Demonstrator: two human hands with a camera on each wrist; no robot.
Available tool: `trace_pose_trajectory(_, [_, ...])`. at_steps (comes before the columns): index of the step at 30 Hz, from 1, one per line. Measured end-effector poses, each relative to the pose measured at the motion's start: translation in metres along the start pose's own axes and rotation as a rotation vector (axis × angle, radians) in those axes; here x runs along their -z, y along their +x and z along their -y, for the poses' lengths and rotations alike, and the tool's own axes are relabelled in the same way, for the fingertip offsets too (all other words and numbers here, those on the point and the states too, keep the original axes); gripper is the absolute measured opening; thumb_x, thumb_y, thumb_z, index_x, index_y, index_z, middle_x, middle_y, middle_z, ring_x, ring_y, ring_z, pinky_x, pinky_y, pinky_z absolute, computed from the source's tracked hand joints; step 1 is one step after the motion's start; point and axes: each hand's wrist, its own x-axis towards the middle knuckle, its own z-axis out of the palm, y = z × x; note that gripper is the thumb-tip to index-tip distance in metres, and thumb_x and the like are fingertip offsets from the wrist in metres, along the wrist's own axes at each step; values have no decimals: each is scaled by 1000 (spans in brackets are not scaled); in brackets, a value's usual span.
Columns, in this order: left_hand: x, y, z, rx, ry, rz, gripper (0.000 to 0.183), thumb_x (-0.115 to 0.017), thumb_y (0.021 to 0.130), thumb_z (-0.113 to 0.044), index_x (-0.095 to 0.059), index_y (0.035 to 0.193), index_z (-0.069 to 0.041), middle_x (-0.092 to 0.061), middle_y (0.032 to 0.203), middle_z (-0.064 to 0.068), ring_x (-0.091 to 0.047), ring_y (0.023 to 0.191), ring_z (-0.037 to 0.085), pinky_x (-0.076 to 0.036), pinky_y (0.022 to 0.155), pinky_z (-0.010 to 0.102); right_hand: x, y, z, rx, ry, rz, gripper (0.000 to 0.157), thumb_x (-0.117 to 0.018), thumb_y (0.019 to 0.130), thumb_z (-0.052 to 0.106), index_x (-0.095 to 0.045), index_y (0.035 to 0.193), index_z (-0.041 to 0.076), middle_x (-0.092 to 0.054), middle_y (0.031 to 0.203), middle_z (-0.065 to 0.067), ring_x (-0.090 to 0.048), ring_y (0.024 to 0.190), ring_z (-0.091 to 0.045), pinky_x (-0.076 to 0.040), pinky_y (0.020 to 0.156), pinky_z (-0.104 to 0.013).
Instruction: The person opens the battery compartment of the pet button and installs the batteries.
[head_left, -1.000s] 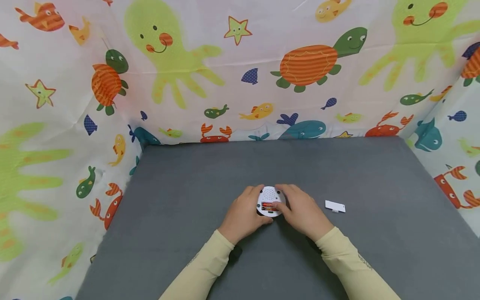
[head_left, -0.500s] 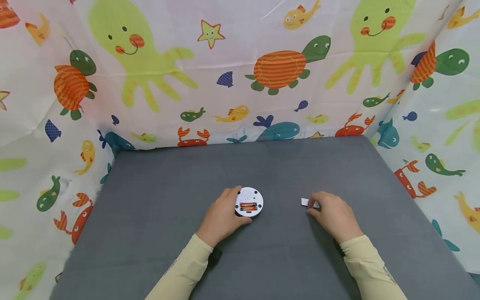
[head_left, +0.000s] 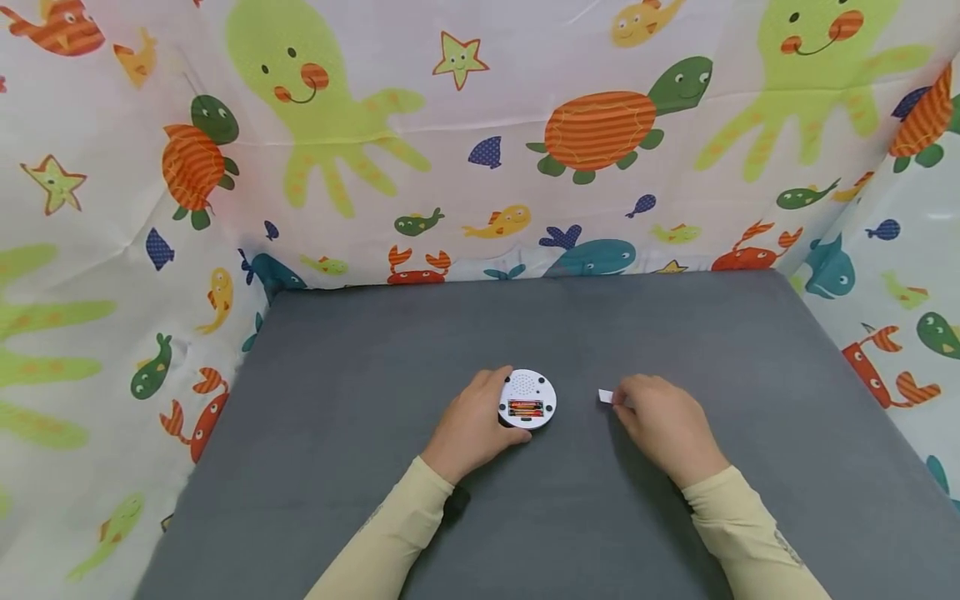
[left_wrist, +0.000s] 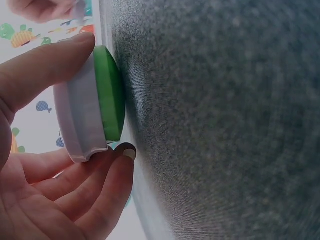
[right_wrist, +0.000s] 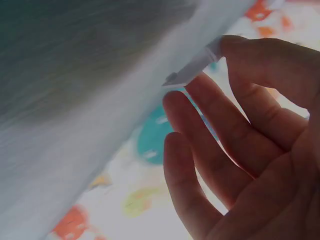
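Note:
A round white device (head_left: pixel 528 383) lies face down in the head view, its speaker holes and uncovered battery bay with red-and-black batteries (head_left: pixel 526 408) facing up. My left hand (head_left: pixel 471 427) grips its left side, thumb at the near edge and fingers at the far edge. In the left wrist view the device's green face (left_wrist: pixel 109 95) is turned to the table. To the right, my right hand (head_left: pixel 663 423) pinches a small white battery cover (head_left: pixel 605 397) between thumb and fingers. The right wrist view shows the battery cover (right_wrist: pixel 192 68) close over the table, a small tab on it.
A grey cloth-covered table (head_left: pixel 375 350) lies under both hands. Behind it and along the sides hangs a white curtain (head_left: pixel 450 125) printed with sea animals.
My right hand has left the batteries, moved right and taken hold of the battery cover that lay on the table, then shifted it slightly toward the device. The left hand keeps its grip.

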Motion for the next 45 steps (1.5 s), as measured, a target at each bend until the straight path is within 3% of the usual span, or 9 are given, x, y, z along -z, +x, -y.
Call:
trace_pose_trajectory(8, [-5,4,-6,-27,18,3,95,-96,83,-39,-49,160,-8,-62,148,11,-68,121,24,-59,100,44,-1,16,61,166,48,-57,17,-89,85,5,-75,91,12,-76,93,-1,-68,83,-20,-57,72,-41])
trace_pose_trajectory(14, [-6,2,-6,-39,12,-11,92,-94,85,-40,-50,159,-6,-64,145,12,-69,114,24,-60,95,42,-16,18,82,251,54,-86,24,-93,78,2,-73,84,13,-72,85,3,-65,79,-18,-53,68,-37])
trace_pose_trajectory(23, [-2,2,-5,-57,23,-39,88,-92,87,-40,-53,157,-4,-66,140,13,-70,111,25,-61,94,44,-30,19,92,251,67,-151,23,-91,79,2,-72,84,13,-72,86,2,-65,77,-20,-54,68,-38])
trace_pose_trajectory(33, [1,0,-2,-37,16,-18,91,-93,86,-39,-50,160,-6,-63,147,13,-69,120,26,-59,101,45,-29,25,82,135,175,-70,18,-92,86,12,-76,93,15,-76,110,-4,-67,97,-24,-60,79,-41])
trace_pose_trajectory(41, [2,-1,0,-45,19,-23,88,-93,87,-36,-50,159,-6,-64,146,13,-69,123,27,-59,102,46,-32,26,81,177,188,-35,16,-92,87,14,-77,92,17,-78,108,0,-66,96,-21,-60,79,-41])
trace_pose_trajectory(45, [3,-1,1,-38,10,-8,91,-92,88,-39,-49,160,-7,-62,149,12,-68,124,26,-59,104,45,-35,28,79,155,225,-44,12,-89,90,14,-79,95,16,-77,115,-5,-67,103,-26,-61,84,-44])
